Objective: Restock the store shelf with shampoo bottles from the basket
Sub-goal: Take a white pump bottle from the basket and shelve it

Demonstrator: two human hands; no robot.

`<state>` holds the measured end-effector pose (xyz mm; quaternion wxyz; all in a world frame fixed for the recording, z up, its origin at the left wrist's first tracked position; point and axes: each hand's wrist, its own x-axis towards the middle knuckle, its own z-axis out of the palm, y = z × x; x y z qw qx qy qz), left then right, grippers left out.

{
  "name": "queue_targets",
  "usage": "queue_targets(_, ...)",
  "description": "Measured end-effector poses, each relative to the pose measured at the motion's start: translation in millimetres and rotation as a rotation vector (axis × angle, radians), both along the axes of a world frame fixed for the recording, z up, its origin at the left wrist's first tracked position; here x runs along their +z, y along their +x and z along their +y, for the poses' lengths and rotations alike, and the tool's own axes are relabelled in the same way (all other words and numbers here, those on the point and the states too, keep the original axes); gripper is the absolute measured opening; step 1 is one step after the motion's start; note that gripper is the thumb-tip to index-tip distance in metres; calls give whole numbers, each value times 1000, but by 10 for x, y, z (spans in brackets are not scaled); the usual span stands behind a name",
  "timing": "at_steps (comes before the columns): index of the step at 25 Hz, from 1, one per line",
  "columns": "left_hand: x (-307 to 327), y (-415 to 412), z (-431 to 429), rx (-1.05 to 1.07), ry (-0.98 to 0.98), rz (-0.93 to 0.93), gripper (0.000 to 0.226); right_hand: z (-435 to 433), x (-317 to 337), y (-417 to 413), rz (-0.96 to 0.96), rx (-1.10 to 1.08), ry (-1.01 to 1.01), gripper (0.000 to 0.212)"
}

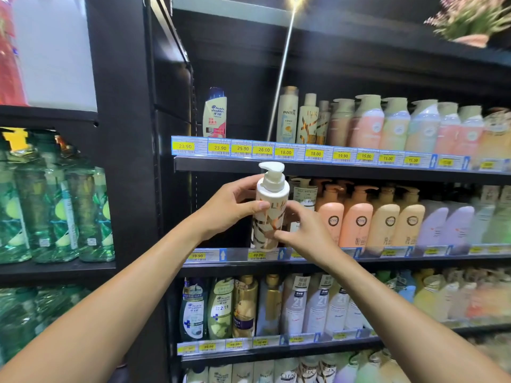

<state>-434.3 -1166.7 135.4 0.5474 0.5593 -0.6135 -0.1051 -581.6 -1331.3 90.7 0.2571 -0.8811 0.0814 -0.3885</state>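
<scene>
Head view, left hand (231, 207), right hand (302, 230), fingers (260, 206) gripping pump bottle (273, 193), shelf (237, 256) open leftward

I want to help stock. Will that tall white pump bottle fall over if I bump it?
Probably tippy: the pump bottle is tall and narrow, with a big pump on top. Its body looks hard and shiny, so likely stiff but maybe slippery; the left hand and right hand both hold it.

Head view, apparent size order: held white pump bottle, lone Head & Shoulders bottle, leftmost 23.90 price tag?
1. white pump bottle, though it is nearer the camera.
2. Head & Shoulders bottle.
3. leftmost 23.90 price tag.
</scene>
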Motion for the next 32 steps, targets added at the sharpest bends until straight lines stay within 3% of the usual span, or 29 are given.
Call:
queue_targets(6, -88, 19, -59, 253, 3, -238, 59, -26, -120, 109, -73, -60, -15, 55)
queue_targets(32, -255, 292, -324, 299, -6, -226, 62, -141, -194, 346, -32, -83, 69, 55)
